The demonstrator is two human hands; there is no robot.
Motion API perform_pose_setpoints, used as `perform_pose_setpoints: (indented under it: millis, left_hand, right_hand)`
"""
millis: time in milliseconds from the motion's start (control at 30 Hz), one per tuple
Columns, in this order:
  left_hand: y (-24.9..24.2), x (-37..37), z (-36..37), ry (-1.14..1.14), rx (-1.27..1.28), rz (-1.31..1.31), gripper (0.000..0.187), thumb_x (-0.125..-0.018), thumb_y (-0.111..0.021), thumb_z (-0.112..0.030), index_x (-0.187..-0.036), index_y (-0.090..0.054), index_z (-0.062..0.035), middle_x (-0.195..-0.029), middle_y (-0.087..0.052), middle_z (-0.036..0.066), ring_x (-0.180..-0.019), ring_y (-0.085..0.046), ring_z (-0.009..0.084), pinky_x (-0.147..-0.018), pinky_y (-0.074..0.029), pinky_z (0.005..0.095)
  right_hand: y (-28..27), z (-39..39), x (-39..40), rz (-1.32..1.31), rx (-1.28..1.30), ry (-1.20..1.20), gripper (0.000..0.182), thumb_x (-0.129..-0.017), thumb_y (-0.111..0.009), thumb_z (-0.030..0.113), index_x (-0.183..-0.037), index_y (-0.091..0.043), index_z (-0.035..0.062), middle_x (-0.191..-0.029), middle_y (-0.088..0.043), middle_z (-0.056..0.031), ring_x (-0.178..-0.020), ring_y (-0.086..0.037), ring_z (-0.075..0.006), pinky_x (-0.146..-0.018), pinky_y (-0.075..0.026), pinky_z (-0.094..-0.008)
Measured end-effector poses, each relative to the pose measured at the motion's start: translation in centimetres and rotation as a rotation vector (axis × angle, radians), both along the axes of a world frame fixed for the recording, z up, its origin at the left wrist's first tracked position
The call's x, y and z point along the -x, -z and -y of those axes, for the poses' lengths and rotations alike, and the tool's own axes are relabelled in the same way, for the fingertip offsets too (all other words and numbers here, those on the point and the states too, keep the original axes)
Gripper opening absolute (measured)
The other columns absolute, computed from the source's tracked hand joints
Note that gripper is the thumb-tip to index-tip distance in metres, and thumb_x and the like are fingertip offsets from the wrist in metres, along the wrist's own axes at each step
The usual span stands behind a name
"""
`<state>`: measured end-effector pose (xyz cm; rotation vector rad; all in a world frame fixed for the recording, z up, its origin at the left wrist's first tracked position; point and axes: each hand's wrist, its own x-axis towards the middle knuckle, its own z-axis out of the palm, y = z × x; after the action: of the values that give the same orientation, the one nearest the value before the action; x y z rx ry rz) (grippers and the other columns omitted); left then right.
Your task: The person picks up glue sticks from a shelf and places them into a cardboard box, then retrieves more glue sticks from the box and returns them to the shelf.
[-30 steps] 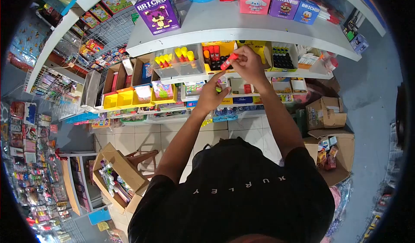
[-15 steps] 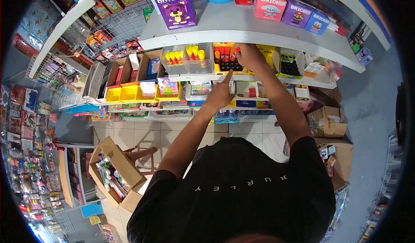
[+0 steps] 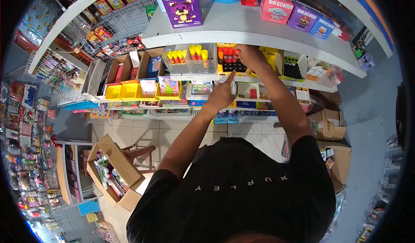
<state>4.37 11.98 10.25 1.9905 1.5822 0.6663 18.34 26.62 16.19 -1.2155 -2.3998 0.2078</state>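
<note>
A yellow display box (image 3: 221, 74) on the upper shelf holds a row of red glue sticks (image 3: 225, 55) behind black round-ended ones (image 3: 231, 66). My right hand (image 3: 252, 58) reaches in from the right beneath the grey ledge, its fingers closed around a red glue stick (image 3: 236, 54) at the end of the row. Those fingertips are partly hidden. My left hand (image 3: 221, 97) is below the box, index finger stretched up to its front edge and the other fingers loosely bent, holding nothing.
Clear bins with yellow-capped tubes (image 3: 199, 52) stand left of the box, and a box of green-and-black sticks (image 3: 292, 65) stands right. The grey ledge (image 3: 242, 34) overhangs them, carrying brick toy boxes (image 3: 182, 7). An open carton (image 3: 110, 174) sits on the floor.
The glue stick in my right hand was tilted and now stands more upright in line with the red row. My left index finger stays at the box front. The view has shifted slightly.
</note>
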Motion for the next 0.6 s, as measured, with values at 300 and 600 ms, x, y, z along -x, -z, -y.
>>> perform_pose_setpoints:
  millis: [300,600]
  left_hand:
    - [-0.6,0.1,0.1,0.004,0.001,0.004,0.098,-0.072,-0.076,-0.009,-0.153,-0.02,-0.0105,-0.079,-0.065,0.021,-0.088,-0.065,0.0409,-0.081,-0.052,0.0473]
    - [-1.2,0.1,0.1,-0.01,0.03,-0.02,0.096,-0.073,-0.075,-0.012,-0.153,-0.021,-0.0117,-0.087,-0.066,0.022,-0.096,-0.064,0.0422,-0.087,-0.05,0.049]
  right_hand:
    - [-1.0,-0.2,0.0,0.078,0.05,0.009,0.023,-0.088,-0.056,0.004,-0.104,-0.072,0.0069,-0.105,-0.069,-0.0176,-0.098,-0.066,-0.0331,-0.087,-0.052,-0.0436]
    - [-0.6,-0.4,0.3,0.09,0.1,0.007,0.023,-0.088,-0.055,0.004,-0.104,-0.071,0.0079,-0.106,-0.068,-0.0179,-0.099,-0.066,-0.0331,-0.088,-0.051,-0.0429]
